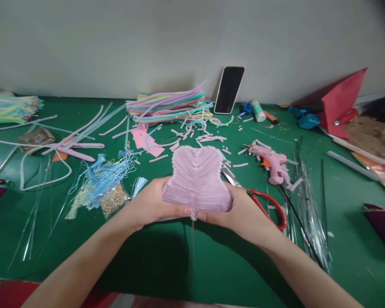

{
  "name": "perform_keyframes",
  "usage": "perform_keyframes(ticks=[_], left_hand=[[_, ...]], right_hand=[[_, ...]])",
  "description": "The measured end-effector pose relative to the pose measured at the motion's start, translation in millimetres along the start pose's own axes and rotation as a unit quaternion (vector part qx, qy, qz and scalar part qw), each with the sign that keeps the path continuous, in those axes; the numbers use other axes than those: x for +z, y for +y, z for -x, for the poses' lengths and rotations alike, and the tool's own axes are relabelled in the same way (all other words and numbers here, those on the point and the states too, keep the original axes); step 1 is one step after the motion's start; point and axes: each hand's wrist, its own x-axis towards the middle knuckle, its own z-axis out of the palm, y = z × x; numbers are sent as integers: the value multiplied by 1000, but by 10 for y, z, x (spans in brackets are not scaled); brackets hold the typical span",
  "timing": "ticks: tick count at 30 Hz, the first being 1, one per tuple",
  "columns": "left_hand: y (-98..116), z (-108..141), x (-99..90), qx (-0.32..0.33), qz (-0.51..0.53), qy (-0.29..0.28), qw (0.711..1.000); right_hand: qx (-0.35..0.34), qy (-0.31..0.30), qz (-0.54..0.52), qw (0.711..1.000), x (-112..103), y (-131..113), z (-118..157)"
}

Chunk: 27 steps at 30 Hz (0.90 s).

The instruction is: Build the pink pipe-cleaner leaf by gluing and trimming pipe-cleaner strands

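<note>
Over the near middle of a cluttered green tabletop, gripping a lilac fan-shaped piece, with left hand and right hand curled around opposite sides and thumbs close together at the base. Crowded in on the right by red-handled scissors, partly hidden behind the right hand, and farther out by a pink glue gun and a sheaf of shiny strips. Hemmed in on the left by pale-blue tassels and a clear bag of gold beads, just beside the left forearm. Littered just beyond the piece with short lilac offcuts, then backed by a bundle of pastel stems and a dark-screened phone, leaning on end against a pale wall. Ridged, across the piece, in soft narrow rows slanting from a central seam, scalloped along a fuzzy edge, notched at the top and flared lower down, trailing a thin straight wire below. Fluffy in the bundle, silky in the tassels, glossy in the strips.
</note>
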Motion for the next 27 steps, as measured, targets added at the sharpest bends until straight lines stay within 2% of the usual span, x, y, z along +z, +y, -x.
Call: perform_keyframes(ticks=[4,6,9,12,15,17,18,20,23,27], left_hand=[[12,5,-21,-1,23,34,999],[8,2,-48,-2,29,54,998],[-7,-10,-86,-10,17,64,998],[-12,-20,-95,-9,5,61,998],[3,-23,-91,-13,-8,70,997],[15,-27,-94,-18,-8,64,998],[19,-30,-98,-18,-6,58,998],[19,-36,-108,-16,3,45,999],[6,-41,-125,-28,22,31,999],[-11,-41,-138,-61,87,-19,994]], right_hand=[[38,-91,-94,991,-264,68,111],[75,-123,-61,988,-436,73,190],[81,-145,63,984,-604,8,292],[9,-160,199,967,-604,-94,336],[-91,-129,372,915,-511,-159,320],[-113,-115,457,875,-451,-188,285],[-113,-125,474,864,-430,-208,262],[-108,-172,449,870,-407,-265,206],[-89,-227,334,910,-404,-366,107],[-53,-214,177,959,-386,-409,-13]])
